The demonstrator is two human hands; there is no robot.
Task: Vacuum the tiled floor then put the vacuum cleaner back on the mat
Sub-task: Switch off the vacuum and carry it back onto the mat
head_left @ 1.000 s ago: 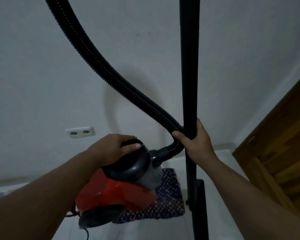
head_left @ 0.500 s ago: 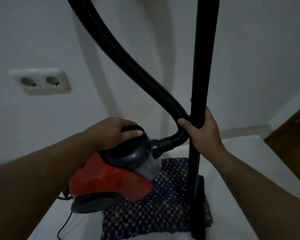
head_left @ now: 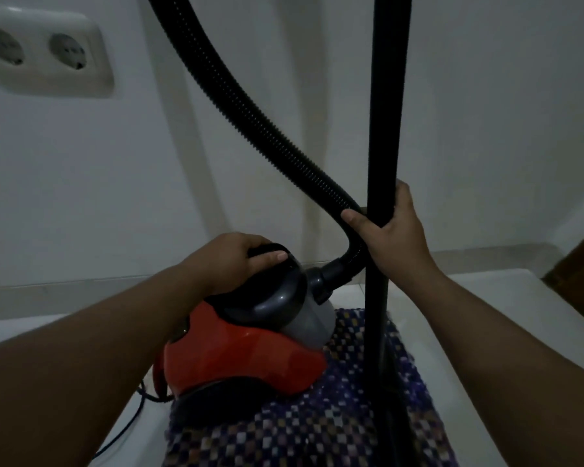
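Both hands are closed on parts of the machine. The left hand [head_left: 240, 261] curls its fingers over the black carry handle [head_left: 267, 252] on top of the vacuum cleaner [head_left: 246, 352], thumb lying along the near edge of the handle. The right hand [head_left: 390, 237] wraps the upright black wand [head_left: 386, 112], thumb pressing on the left side of the tube just where the ribbed hose [head_left: 250, 119] bends down to its socket on the grey front of the body.

Compared with a second ago, the red body is lower and farther right: then it hung mostly over bare white tiled floor [head_left: 486, 332] with only its nose above the woven mat [head_left: 317, 429]; now most of the body sits over the mat's left part, with only its rear left corner overhanging the edge. Whether its base actually touches the weave I cannot tell, since the dark underside hides the contact. The wall socket [head_left: 48, 52] at far left has grown large and slid up the view, which suggests the head has come down along with the load. The power cord [head_left: 129, 429] trails off to the near left across the tile.

My reading is that the vacuuming is done and this is the set-down. What remains is letting the weight settle fully, releasing the handle, then parking the wand so it does not topple.
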